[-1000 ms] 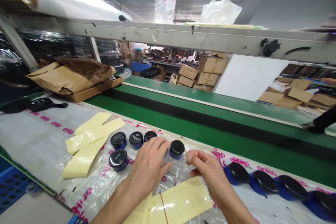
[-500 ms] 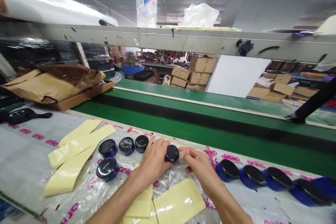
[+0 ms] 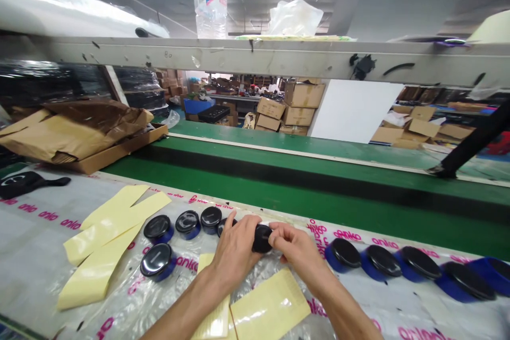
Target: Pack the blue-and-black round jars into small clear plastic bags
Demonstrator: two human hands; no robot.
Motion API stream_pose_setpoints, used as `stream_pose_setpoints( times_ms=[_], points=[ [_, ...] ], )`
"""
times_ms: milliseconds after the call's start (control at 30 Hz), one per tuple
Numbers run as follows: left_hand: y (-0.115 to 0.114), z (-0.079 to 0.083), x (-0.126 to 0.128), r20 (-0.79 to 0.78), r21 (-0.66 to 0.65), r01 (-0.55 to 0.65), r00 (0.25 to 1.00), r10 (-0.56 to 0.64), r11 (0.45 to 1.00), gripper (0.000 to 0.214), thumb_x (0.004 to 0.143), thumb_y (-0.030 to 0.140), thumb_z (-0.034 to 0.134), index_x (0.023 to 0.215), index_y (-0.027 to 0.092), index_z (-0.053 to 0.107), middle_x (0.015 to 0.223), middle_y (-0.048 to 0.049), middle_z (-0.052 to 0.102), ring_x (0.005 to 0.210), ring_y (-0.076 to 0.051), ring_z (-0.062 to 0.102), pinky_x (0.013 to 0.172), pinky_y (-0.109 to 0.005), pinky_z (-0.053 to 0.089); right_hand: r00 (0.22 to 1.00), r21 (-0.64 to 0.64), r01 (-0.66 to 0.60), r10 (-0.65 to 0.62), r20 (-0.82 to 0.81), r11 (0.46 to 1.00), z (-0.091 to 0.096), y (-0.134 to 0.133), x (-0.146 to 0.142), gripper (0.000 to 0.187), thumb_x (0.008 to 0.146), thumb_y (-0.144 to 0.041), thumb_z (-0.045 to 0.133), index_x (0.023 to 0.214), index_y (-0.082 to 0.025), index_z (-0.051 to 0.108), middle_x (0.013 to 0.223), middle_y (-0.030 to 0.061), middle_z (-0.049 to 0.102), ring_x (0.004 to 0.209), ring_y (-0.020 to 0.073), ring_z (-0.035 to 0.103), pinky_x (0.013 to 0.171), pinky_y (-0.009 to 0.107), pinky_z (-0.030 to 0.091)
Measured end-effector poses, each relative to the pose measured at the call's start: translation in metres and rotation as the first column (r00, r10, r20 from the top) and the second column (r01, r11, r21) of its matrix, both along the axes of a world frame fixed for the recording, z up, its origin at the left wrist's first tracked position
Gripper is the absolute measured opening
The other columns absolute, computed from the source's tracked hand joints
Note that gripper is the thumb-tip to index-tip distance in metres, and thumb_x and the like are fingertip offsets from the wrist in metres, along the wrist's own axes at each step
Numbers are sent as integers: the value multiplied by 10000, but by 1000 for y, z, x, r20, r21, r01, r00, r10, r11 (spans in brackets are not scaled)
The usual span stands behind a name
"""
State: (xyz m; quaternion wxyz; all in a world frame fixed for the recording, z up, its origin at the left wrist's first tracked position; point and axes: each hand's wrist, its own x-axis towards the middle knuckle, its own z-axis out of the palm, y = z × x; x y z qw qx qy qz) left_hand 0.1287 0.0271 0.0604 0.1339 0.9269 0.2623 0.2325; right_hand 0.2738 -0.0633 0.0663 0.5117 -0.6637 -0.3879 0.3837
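Note:
My left hand (image 3: pixel 238 244) is wrapped round the left side of a small round jar (image 3: pixel 262 239) with a black lid, holding it on the plastic-covered table. My right hand (image 3: pixel 292 244) pinches with thumb and forefinger at the lid's right edge; whatever is between those fingertips is too small to make out. Another black-lidded jar (image 3: pixel 225 227) is partly hidden behind my left fingers. Left of it stand several blue jars with black lids (image 3: pixel 188 224). A yellow label sheet (image 3: pixel 271 305) lies below my hands, and another yellow sheet (image 3: pixel 213 303) is partly under my left forearm.
Several blue jars with black lids (image 3: pixel 380 262) form a row on the right. Yellow strips (image 3: pixel 107 239) lie at left, near a black eye mask (image 3: pixel 27 183). Behind runs a green conveyor belt (image 3: pixel 239 170); a cardboard tray (image 3: pixel 123 149) with brown paper sits at its left. A shelf beam (image 3: pixel 255 56) crosses above.
The view has shifted slightly. My right fingertips have moved a little further over the lid's right edge. A jar behind my left fingers now shows; my left hand still holds the same jar.

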Motion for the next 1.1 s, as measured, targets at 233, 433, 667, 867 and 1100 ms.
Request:
stream_pose_setpoints(
  times_ms=[233,433,667,867,1100],
  points=[
    [0,-10,1,19,24,-4,1000,3,1000,911,733,66,790,1458,209,258,1169,-80,666,1136,-254,631,1124,-525,338,1000,45,-15,14,26,999,-3,1,1,176,726,-311,579,612,-180,609,1095,71,689,751,171,567,578,264,343],
    [1,-12,1,24,27,23,999,-23,999,914,741,32,794,1462,235,269,1200,-59,665,1169,-226,615,1173,-499,268,995,89,-56,48,87,994,6,2,2,149,712,-284,566,587,-203,571,933,61,702,844,218,600,737,294,422],
    [-2,-10,1,11,37,49,999,-49,998,931,755,8,780,1481,246,248,1260,-67,648,1205,-218,593,1196,-495,225,980,111,-58,36,194,992,4,1,4,136,723,-270,565,614,-206,614,975,75,714,1019,267,634,893,322,415],
    [-1,-9,1,-2,45,57,998,-57,997,928,755,0,772,1483,242,250,1263,-65,646,1208,-219,591,1203,-503,216,976,101,-44,21,215,994,5,2,3,127,712,-270,546,618,-209,604,941,74,714,988,267,639,868,323,417],
    [-2,-8,0,-14,51,60,998,-60,997,931,754,11,777,1484,240,246,1252,-67,648,1204,-226,595,1206,-515,214,963,95,-23,-4,269,995,3,2,1,115,706,-253,523,618,-215,586,897,60,712,895,243,637,831,321,417]
  ],
)
